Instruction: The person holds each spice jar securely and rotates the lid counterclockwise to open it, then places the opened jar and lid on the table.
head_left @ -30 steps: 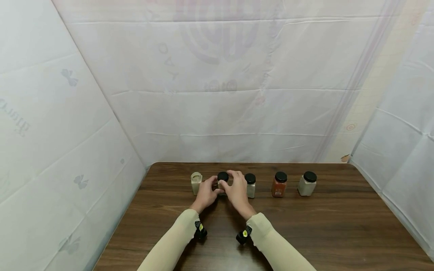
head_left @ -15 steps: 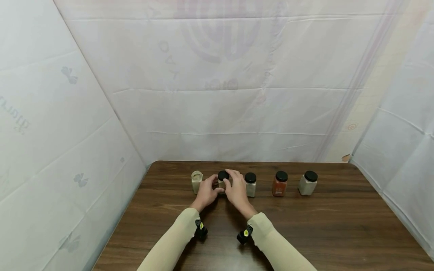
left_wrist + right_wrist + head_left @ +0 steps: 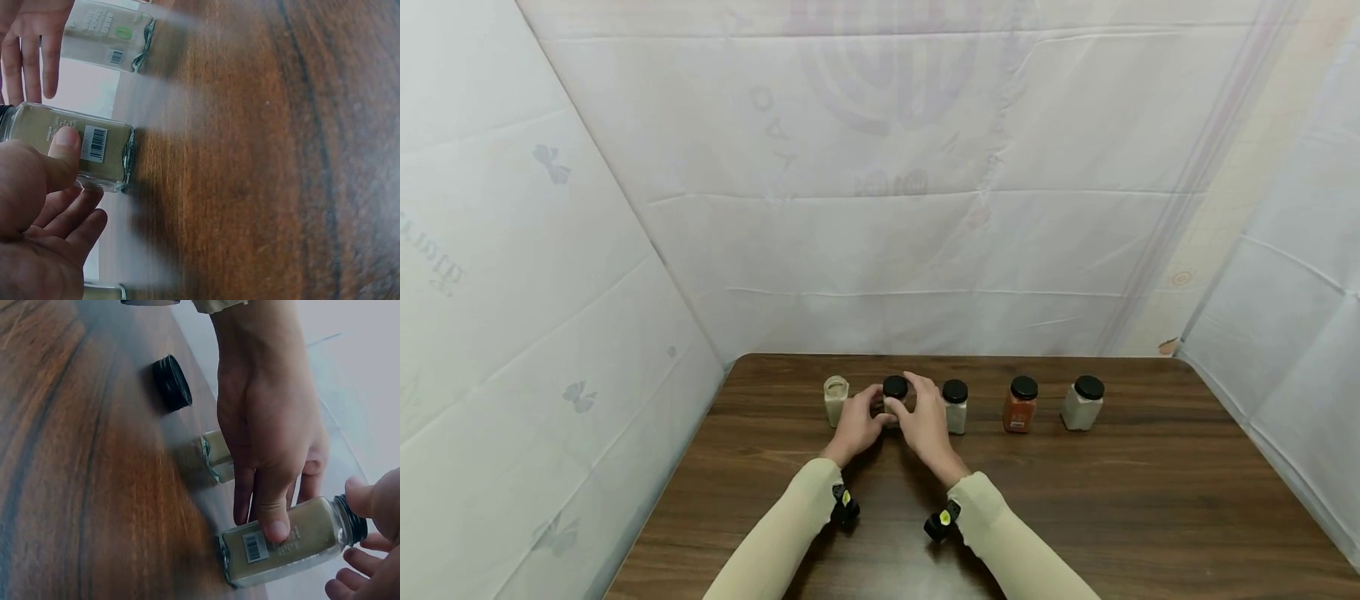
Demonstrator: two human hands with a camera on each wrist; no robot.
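Observation:
My left hand (image 3: 855, 425) grips the body of a square glass spice jar (image 3: 37, 125) holding tan powder, its thumb across the front by the barcode label. The jar stands upright on the table, partly hidden by both hands in the head view. At its top, my right hand (image 3: 925, 421) holds the black lid (image 3: 895, 387) between thumb and fingers. Just left of my left hand stands an uncapped jar (image 3: 835, 402) of pale powder. A loose black lid (image 3: 172, 383) lies near that jar in the right wrist view.
To the right, in a row, are a capped jar of white contents (image 3: 956, 408), one of red-orange powder (image 3: 1020, 405) and another pale one (image 3: 1082, 403). They stand towards the back of the brown wooden table (image 3: 1120, 508). White cloth walls (image 3: 880, 250) enclose the back and sides.
The right fingers shift slightly about the lid, while the left hand keeps its grip on the jar. The head view tips a little; the other jars stay put.

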